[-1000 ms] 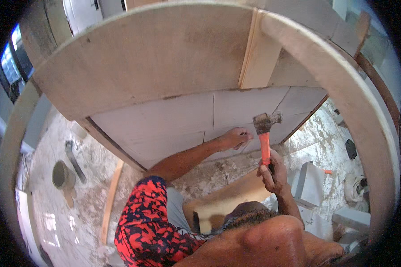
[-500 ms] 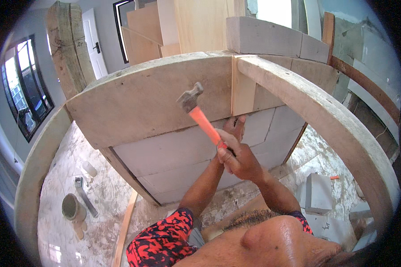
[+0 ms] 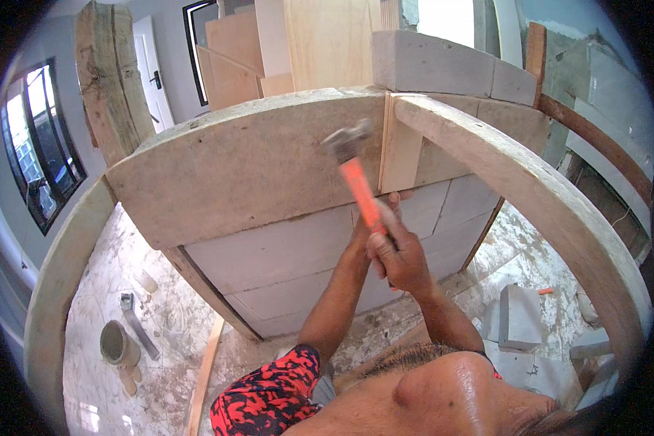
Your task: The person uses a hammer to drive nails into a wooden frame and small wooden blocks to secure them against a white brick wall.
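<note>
My right hand (image 3: 401, 260) is wrapped round the orange handle of a claw hammer (image 3: 362, 195). Its metal head, slightly blurred, is raised in front of the grey curved beam, left of a short pale wooden board (image 3: 400, 156). This board stands upright against the beam's face. Behind the right hand, my left hand (image 3: 398, 198) is mostly hidden. Its visible fingertips are bent close together just under the board's lower end; whatever they may hold is hidden.
A wide curved beam (image 3: 240, 171) crosses ahead above pale blocks (image 3: 269, 251). Another arched beam (image 3: 530, 178) curves down at right. On the floor lie a dirty cup (image 3: 116, 345), a metal tool (image 3: 139, 327), a wooden strip (image 3: 205, 378) and loose blocks (image 3: 519, 317).
The hammer has moved right and its head nearer the wooden board. My right hand has shifted a little right and down, covering more of my left hand.
</note>
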Motion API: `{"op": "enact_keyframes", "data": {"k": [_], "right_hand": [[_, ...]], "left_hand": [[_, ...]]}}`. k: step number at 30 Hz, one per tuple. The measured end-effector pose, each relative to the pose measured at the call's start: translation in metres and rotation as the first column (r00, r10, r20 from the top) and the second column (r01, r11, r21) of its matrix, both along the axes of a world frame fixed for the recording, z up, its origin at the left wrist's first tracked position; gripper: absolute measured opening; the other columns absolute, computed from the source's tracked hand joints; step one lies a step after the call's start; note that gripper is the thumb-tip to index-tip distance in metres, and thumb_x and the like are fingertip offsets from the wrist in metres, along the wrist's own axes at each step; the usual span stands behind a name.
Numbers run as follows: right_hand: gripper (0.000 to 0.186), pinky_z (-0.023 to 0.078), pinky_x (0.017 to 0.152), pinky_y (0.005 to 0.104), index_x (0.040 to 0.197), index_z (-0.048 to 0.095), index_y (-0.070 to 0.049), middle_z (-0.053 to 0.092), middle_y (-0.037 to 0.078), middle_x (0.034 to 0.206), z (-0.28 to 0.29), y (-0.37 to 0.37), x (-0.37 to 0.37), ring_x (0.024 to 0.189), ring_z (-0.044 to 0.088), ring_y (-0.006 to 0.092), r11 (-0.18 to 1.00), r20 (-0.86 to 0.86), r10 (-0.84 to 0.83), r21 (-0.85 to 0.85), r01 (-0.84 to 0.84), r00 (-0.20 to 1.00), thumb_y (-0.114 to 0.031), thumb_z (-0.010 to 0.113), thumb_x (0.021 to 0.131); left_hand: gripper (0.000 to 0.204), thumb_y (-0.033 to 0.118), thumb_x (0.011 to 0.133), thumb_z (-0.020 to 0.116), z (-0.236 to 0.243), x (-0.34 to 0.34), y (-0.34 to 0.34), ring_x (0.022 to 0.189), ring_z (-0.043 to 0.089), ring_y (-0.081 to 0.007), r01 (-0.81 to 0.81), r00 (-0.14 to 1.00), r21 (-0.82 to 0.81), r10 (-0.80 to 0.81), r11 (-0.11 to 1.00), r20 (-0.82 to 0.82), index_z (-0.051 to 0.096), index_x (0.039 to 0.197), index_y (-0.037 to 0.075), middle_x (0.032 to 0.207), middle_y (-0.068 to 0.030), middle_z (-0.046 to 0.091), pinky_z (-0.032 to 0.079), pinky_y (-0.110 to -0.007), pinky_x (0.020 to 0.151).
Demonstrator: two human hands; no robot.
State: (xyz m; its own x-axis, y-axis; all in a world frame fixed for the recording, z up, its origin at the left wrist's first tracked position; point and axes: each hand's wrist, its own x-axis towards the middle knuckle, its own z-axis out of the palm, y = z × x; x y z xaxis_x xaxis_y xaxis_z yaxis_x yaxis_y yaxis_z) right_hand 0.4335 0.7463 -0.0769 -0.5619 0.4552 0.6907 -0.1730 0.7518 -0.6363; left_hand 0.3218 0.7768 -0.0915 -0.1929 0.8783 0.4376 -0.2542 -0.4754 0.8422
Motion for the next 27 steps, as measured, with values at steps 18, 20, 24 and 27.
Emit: {"op": "enact_keyframes", "data": {"k": [18,20,24,27], "right_hand": [[0.029,0.038,0.045,0.0229,0.112,0.052,-0.001,0.05,0.002,0.066,-0.037,0.172,0.162,0.047,0.042,0.01,0.728,-0.083,-0.513,-0.569,0.382,0.855,-0.021,0.05,0.091],[0.029,0.038,0.047,0.0234,0.112,0.052,-0.001,0.05,0.003,0.069,0.001,0.182,0.165,0.05,0.043,0.0106,0.753,-0.081,-0.501,-0.533,0.387,0.862,-0.021,0.051,0.091],[0.029,0.039,0.051,0.0245,0.114,0.051,-0.002,0.051,0.004,0.074,0.027,0.2,0.123,0.055,0.044,0.012,0.808,-0.054,-0.387,-0.501,0.31,0.92,-0.02,0.051,0.091],[0.03,0.039,0.054,0.0252,0.115,0.051,-0.003,0.052,0.005,0.078,0.035,0.198,0.112,0.06,0.046,0.013,0.826,-0.034,-0.377,-0.464,0.319,0.926,-0.02,0.052,0.09]], "left_hand": [[0.041,0.029,0.088,0.055,0.046,0.011,-0.032,0.06,0.058,-0.0244,-0.642,0.59,0.181,0.631,0.745,-0.504,0.045,0.118,0.004,0.068,-0.0147,0.058,0.045,-0.035,0.056],[0.048,0.024,0.088,0.055,0.045,0.018,-0.017,0.063,0.061,-0.0291,-0.654,0.536,0.288,0.698,0.699,-0.475,0.037,0.128,0.005,0.072,-0.0176,0.061,0.047,-0.039,0.059],[0.059,0.014,0.087,0.054,0.04,0.002,-0.01,0.063,0.062,-0.0351,-0.652,0.376,0.406,0.737,0.641,-0.561,0.025,0.138,0.007,0.077,-0.0216,0.062,0.048,-0.041,0.054],[0.058,0.011,0.086,0.054,0.038,0.003,-0.007,0.056,0.059,-0.0357,-0.656,0.319,0.447,0.76,0.609,-0.567,0.027,0.138,0.006,0.074,-0.022,0.061,0.046,-0.04,0.048]]}}
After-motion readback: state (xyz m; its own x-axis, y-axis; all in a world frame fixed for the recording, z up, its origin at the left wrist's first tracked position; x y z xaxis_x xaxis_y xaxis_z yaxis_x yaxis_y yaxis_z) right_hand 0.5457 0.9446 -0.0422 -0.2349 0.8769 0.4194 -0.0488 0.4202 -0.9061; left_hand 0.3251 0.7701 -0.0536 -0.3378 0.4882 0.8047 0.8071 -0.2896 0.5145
